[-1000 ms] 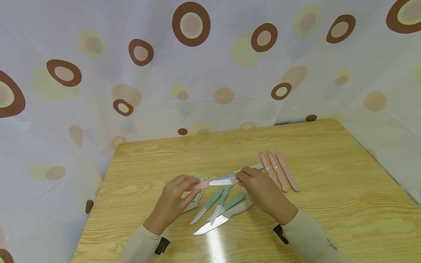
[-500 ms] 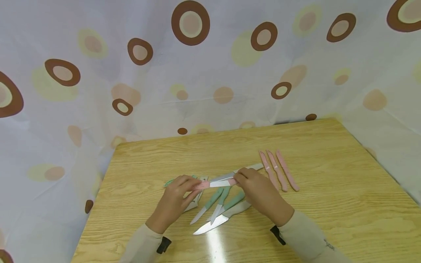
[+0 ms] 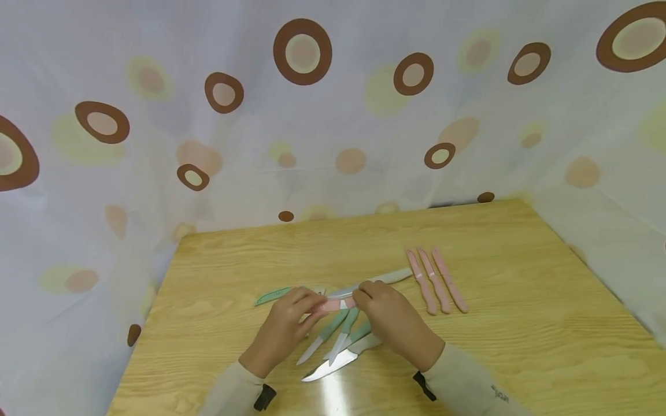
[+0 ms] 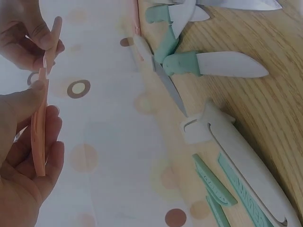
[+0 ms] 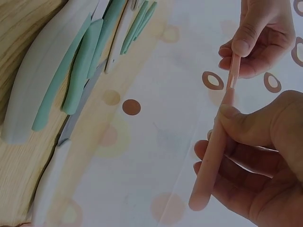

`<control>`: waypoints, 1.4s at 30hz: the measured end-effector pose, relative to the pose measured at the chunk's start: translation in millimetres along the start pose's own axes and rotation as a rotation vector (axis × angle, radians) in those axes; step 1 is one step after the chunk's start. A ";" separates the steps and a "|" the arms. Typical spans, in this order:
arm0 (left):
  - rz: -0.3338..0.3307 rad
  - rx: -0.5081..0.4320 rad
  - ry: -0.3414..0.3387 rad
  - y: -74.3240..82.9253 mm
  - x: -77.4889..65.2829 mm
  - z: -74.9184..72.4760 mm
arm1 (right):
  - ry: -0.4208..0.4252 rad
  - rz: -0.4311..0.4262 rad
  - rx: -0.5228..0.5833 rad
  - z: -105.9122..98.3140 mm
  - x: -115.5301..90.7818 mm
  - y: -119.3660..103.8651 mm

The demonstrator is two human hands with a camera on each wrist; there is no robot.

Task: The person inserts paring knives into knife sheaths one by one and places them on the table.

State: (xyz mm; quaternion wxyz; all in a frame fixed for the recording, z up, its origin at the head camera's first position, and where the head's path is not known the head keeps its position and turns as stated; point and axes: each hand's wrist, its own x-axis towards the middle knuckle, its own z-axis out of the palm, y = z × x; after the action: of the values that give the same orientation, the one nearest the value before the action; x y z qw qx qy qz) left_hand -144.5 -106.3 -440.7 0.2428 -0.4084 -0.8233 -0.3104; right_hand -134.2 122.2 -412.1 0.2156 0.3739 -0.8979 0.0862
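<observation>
My left hand (image 3: 288, 323) pinches a pink blade sheath (image 4: 39, 135) between thumb and fingers. My right hand (image 3: 392, 318) grips the pink handle (image 5: 208, 172) of a small knife, thumb along its near end. The two pieces are in line above the table, the blade mostly inside the sheath. A short strip of white blade (image 3: 343, 304) shows between sheath and handle. Below my hands lie several green-handled knives (image 3: 333, 326) and a large white-handled knife (image 3: 338, 367). Another white-handled knife (image 3: 392, 277) lies just behind them.
Three pink knives or sheathed knives (image 3: 433, 281) lie side by side at the right. A green sheath (image 3: 273, 295) lies left of my left hand. White sheaths (image 4: 246, 151) lie nearby, partly hidden in the head view. A patterned curtain (image 3: 333, 115) rises behind the wooden table (image 3: 520, 323).
My right hand has moved left toward my left hand, and the pink-handled knife's blade has slid farther into the pink sheath. The head view has tilted slightly up.
</observation>
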 end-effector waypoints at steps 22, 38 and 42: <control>0.009 -0.001 -0.048 -2.2 7.9 7.0 | -0.030 0.000 0.002 2.8 1.2 6.1; -0.093 0.118 -0.123 -19.6 0.5 1.6 | -0.082 0.120 0.073 10.6 -17.7 29.7; -0.191 0.211 -0.160 -34.2 -10.6 -13.5 | -0.068 0.231 0.080 9.5 -32.4 58.0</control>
State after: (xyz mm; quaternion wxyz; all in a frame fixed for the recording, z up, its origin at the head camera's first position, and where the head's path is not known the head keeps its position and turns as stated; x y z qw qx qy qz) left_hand -164.9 -137.6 -449.1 0.1875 -0.3240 -0.9032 -0.2102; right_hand -158.1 180.7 -434.9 0.1587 0.2789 -0.9376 0.1337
